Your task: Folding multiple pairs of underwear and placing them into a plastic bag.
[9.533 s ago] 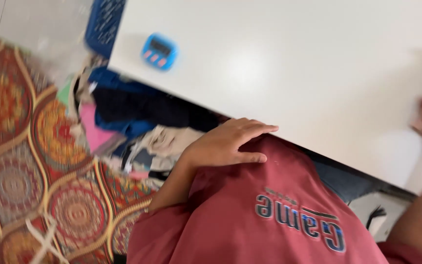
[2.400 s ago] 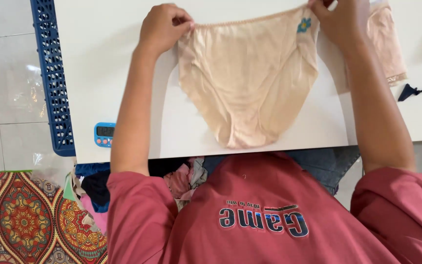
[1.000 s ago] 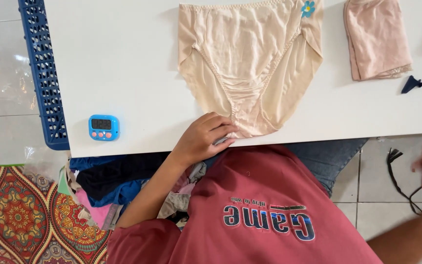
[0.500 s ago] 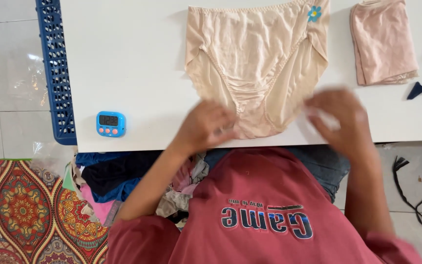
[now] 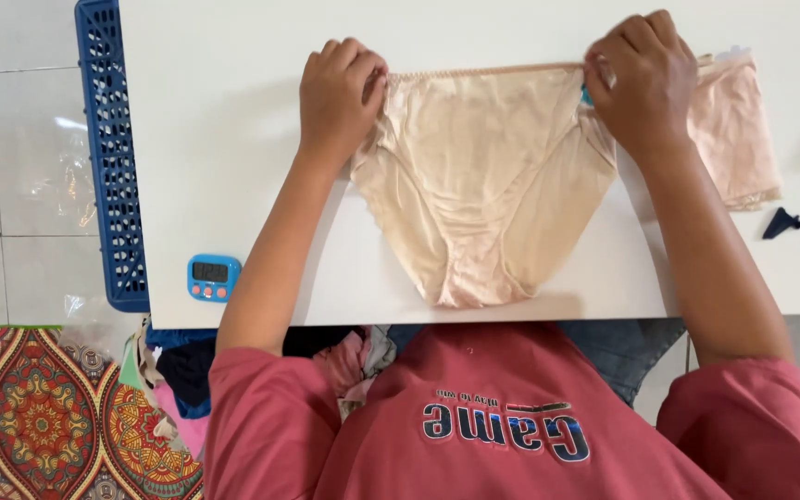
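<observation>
The left hand (image 5: 340,97) and right hand (image 5: 645,79) are pinching their fingers shut on the top corners of the beige underwear (image 5: 483,176), which is lying flat on the white desk (image 5: 224,167), waistband running side to side between them.

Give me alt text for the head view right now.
Both hands, left hand and right hand, pinch the waistband corners of beige briefs spread flat on a white table. A folded pink garment lies right; a blue timer sits left.
</observation>
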